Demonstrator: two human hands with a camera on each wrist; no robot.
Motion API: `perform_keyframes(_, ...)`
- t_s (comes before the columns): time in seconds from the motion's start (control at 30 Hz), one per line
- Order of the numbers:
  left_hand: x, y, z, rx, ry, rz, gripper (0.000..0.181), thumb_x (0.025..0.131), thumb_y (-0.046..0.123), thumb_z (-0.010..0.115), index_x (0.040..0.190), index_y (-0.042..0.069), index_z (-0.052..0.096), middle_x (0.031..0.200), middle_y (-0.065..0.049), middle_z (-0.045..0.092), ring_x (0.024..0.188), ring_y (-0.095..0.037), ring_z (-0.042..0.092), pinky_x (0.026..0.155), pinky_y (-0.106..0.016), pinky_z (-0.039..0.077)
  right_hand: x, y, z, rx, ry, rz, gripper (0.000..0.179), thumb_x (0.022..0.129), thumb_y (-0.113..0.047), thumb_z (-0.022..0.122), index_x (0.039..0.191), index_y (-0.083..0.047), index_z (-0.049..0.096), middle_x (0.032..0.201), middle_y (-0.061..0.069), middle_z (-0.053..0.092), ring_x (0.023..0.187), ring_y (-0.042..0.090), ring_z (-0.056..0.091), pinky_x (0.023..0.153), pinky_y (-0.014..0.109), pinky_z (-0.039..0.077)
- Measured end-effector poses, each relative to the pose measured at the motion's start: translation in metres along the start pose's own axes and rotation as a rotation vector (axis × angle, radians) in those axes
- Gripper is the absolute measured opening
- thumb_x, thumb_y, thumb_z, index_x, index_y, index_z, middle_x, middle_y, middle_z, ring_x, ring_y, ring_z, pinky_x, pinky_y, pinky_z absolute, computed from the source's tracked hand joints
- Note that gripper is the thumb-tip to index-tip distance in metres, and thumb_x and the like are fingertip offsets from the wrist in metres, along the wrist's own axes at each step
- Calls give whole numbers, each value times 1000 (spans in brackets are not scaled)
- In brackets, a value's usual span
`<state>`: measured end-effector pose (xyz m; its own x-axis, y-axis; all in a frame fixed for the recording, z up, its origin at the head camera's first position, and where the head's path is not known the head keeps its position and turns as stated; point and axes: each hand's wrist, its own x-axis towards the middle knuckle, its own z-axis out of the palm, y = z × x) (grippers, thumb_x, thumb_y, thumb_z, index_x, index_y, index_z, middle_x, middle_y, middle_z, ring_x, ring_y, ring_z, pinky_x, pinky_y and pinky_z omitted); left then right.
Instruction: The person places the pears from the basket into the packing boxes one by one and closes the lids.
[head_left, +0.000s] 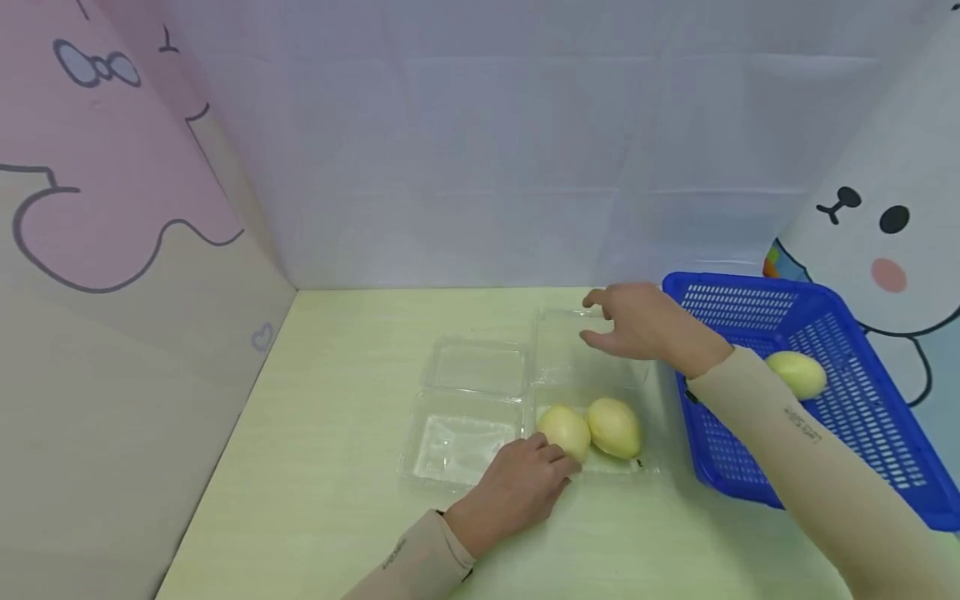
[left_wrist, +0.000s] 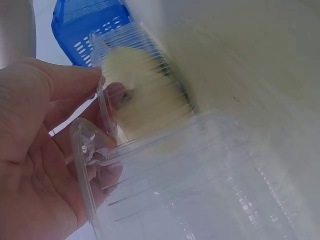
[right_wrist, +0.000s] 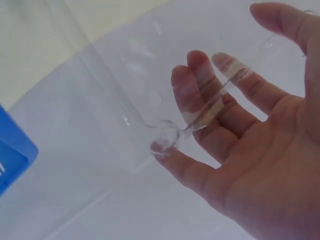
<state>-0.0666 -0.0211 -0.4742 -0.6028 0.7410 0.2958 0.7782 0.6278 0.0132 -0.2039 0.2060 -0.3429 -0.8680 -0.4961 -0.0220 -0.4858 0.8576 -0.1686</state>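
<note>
Two pale yellow oval fruits (head_left: 615, 427) lie side by side in the base of a clear plastic clamshell box (head_left: 618, 472). My left hand (head_left: 525, 479) pinches the near-left rim of this box, its thumb and fingers on either side of the edge in the left wrist view. The box's lid (head_left: 570, 346) is raised at the far side. Behind the lid's clear edge, the spread fingers of my right hand (right_wrist: 250, 135) touch the plastic, and the thumb stands apart from them. In the head view, the right hand (head_left: 637, 321) is over the lid's far right part.
A second clear clamshell box (head_left: 457, 442) lies unfolded to the left, its lid (head_left: 480, 367) toward the back wall. On the right, a blue plastic basket (head_left: 832, 304) holds another yellow fruit (head_left: 797, 375), partly covered by the right sleeve. Printed cloth walls enclose the table.
</note>
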Motion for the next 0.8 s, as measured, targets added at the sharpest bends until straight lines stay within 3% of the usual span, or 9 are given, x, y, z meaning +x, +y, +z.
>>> perform_keyframes(0.13,-1,-2,-3,-18,6,8,13,95,30,81,108,30,79,100,15,77,86,-7,64,65,-18,44,-31,-16,3,-39,65,-64,42,94,-37,78,124,-8,75,106,11,79,89,25,74,90,55,59)
perform_keyframes(0.2,-2,-2,-5,-23,38,31,13,95,30,82,108,29,80,99,15,77,87,-6,66,66,-17,45,-46,-23,9,-29,81,-90,42,92,-38,80,122,-9,76,105,9,78,87,24,73,89,54,59)
perform_keyframes(0.27,-4,-3,-6,-39,99,78,12,95,28,82,107,29,80,100,16,77,87,-5,67,68,-18,48,-62,-28,18,0,93,-119,42,90,-39,82,120,-10,77,106,7,78,88,23,72,88,52,59)
perform_keyframes(0.4,-6,-6,-15,-79,285,199,14,92,20,81,104,26,81,99,15,76,84,-3,68,69,-15,51,-89,-36,39,69,95,-151,40,87,-37,86,117,-13,79,107,2,77,91,21,72,77,40,60)
perform_keyframes(0.5,-7,-13,-24,-91,384,216,13,89,18,82,100,24,80,95,12,74,83,-5,67,69,-16,52,-103,-40,51,84,106,-157,35,84,-36,89,110,-15,78,100,-4,72,82,10,65,70,30,56)
perform_keyframes(0.57,-9,-19,-27,-92,373,176,13,88,20,84,100,24,79,95,10,73,85,-7,68,70,-18,53,-109,-42,57,88,110,-162,30,83,-35,90,103,-16,76,92,-8,64,74,3,54,63,24,49)
perform_keyframes(0.67,-13,-25,-23,-65,280,104,18,85,27,89,98,25,77,96,9,72,89,-10,68,72,-22,54,-118,-46,67,90,98,-154,28,83,-34,91,96,-18,73,85,-11,55,69,0,42,57,20,40)
perform_keyframes(0.73,-16,-26,-17,-55,203,78,18,85,30,89,97,25,77,97,10,73,90,-10,68,72,-23,53,-124,-49,76,77,93,-134,29,82,-33,92,96,-18,72,84,-10,55,68,1,41,57,21,39)
perform_keyframes(0.8,-19,-25,-12,-39,165,72,18,84,31,90,96,26,77,97,12,73,90,-10,67,72,-22,51,-129,-51,85,55,103,-116,31,80,-32,93,98,-17,72,85,-8,57,69,2,44,57,22,41)
